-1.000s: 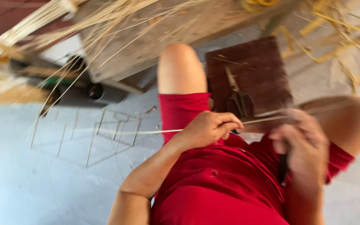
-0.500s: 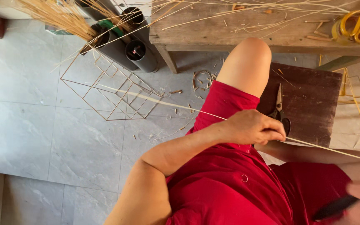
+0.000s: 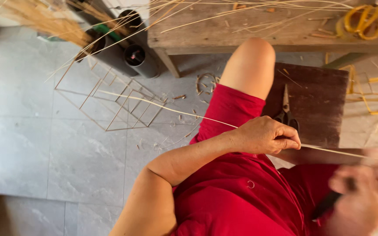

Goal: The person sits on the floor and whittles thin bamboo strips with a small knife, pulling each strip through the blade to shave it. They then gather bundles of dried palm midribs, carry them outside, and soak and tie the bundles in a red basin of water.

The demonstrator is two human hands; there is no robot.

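Evidently the left hand (image 3: 265,135) pinches a long bamboo strip (image 3: 162,105) between pressed fingers, keeping it taut across the lap, while the blurred right hand (image 3: 364,192) grips a dark-handled tool (image 3: 329,203) beneath it.

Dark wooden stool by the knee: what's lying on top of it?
On the dark wooden stool lie scissors and a few bamboo scraps. The left hand and the thin bamboo strip cover its near edge.

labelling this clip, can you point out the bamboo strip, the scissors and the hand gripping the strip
bamboo strip (image 3: 162,106), head view, on its bare stretch over the floor
scissors (image 3: 286,109), head view, near the pivot
left hand (image 3: 265,135), head view, on the back of the hand
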